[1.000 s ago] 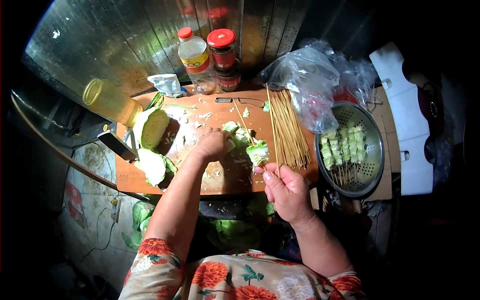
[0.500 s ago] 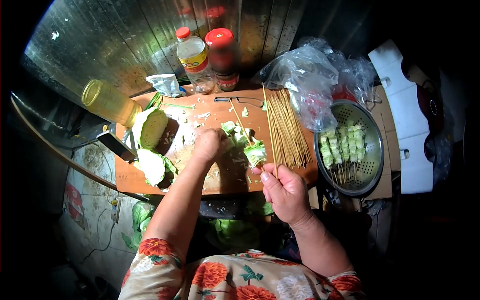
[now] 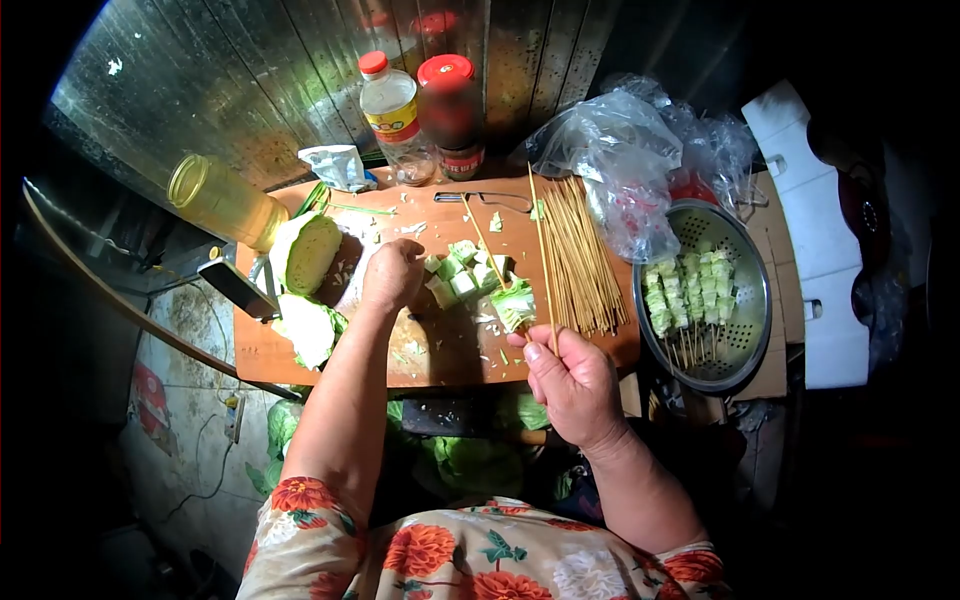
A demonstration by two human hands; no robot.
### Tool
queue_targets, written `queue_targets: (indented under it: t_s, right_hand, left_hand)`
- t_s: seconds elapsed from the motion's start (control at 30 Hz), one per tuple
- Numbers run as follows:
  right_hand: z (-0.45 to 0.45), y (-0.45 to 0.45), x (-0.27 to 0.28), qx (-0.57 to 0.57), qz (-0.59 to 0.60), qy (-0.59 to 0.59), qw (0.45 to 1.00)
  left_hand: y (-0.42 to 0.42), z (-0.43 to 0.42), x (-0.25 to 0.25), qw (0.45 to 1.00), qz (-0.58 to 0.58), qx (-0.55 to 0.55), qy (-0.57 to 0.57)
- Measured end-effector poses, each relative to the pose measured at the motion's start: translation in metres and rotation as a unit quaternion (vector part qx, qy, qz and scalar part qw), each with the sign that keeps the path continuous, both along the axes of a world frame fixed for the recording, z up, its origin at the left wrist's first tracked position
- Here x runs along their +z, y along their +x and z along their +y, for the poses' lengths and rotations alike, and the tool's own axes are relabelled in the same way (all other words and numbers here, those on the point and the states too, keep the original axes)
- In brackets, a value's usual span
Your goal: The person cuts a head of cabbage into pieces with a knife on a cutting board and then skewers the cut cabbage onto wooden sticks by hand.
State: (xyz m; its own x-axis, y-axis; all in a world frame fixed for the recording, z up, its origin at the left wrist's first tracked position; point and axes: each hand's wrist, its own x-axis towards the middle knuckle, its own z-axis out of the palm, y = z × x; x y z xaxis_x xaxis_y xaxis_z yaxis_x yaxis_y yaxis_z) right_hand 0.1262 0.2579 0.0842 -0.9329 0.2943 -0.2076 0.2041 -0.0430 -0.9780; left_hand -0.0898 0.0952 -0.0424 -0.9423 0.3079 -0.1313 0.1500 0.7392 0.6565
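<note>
Wooden skewers (image 3: 544,250) are gripped in my right hand (image 3: 575,380), fingers closed round their lower ends. One of them slants up to the left and carries cabbage pieces (image 3: 514,305) just above my fingertips; another points up with no cabbage on it. My left hand (image 3: 393,272) is over the cutting board (image 3: 450,365), its fingers curled together; what they hold, if anything, is hidden. Right of it lies a pile of cut cabbage chunks (image 3: 462,278). A partly cut cabbage (image 3: 306,254) and loose leaves (image 3: 308,330) lie at the board's left.
A bundle of bare skewers (image 3: 580,260) lies at the board's right. Beyond it a metal colander (image 3: 745,335) holds loaded cabbage skewers. A peeler (image 3: 484,200), plastic bottle (image 3: 392,105), red-lidded jar (image 3: 450,115) and oil jar (image 3: 225,205) stand or lie around. A cleaver (image 3: 465,417) rests below the board.
My left hand has moved left and slightly up, away from the cabbage chunks, which show more fully. My right hand keeps holding the skewers in nearly the same place.
</note>
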Motion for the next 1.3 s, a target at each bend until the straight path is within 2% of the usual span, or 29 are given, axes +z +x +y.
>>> queue_targets:
  t_s: [0.07, 0.1, 0.13, 0.33, 0.4, 0.53, 0.6, 0.63, 0.67, 0.73, 1.0, 1.07, 1.3]
  right_hand:
    - [0.0, 0.0, -0.001, 0.0, -0.003, 0.0, 1.0]
    - [0.0, 0.0, -0.002, 0.006, -0.001, -0.004, 1.0]
    - [0.0, 0.0, -0.003, 0.011, 0.0, -0.008, 1.0]
    - [0.0, 0.0, -0.002, 0.021, -0.01, 0.001, 1.0]
    - [0.0, -0.001, -0.003, 0.021, -0.012, 0.003, 1.0]
    - [-0.001, 0.001, -0.007, 0.01, -0.004, -0.013, 1.0]
    - [0.001, 0.001, -0.005, 0.015, -0.004, -0.008, 1.0]
    - [0.001, 0.001, -0.003, 0.02, -0.005, -0.002, 1.0]
    - [0.001, 0.001, -0.002, 0.02, -0.005, -0.002, 1.0]
    - [0.002, 0.001, 0.001, 0.029, -0.011, 0.006, 1.0]
    - [-0.001, -0.001, -0.001, 0.019, -0.007, -0.001, 1.0]
    - [-0.001, -0.001, -0.001, 0.023, -0.015, -0.002, 1.0]
    - [-0.001, 0.0, 0.0, 0.023, -0.01, 0.0, 1.0]
  left_hand:
    - [-0.003, -0.006, -0.016, 0.999, 0.023, -0.031, -0.016]
    - [-0.004, -0.006, -0.015, 0.999, -0.024, -0.036, -0.009]
    - [-0.003, -0.005, -0.015, 0.999, -0.024, -0.036, -0.008]
    - [0.006, 0.004, -0.021, 0.998, 0.004, -0.035, -0.057]
    - [0.007, 0.004, -0.024, 0.995, 0.051, -0.026, -0.084]
    - [-0.004, -0.001, -0.029, 0.998, 0.03, -0.015, -0.051]
    - [-0.009, -0.004, -0.022, 0.994, -0.086, 0.024, 0.055]
    - [-0.009, -0.005, -0.008, 0.986, -0.162, 0.01, 0.045]
    - [-0.01, -0.007, -0.01, 0.986, -0.162, 0.009, 0.044]
    - [-0.012, -0.011, -0.012, 0.97, -0.231, -0.001, 0.071]
    - [-0.005, -0.004, -0.005, 0.974, -0.22, -0.057, -0.021]
    - [-0.005, -0.005, -0.01, 0.982, -0.144, -0.108, -0.051]
    - [-0.001, -0.004, 0.001, 0.978, -0.132, -0.109, -0.118]
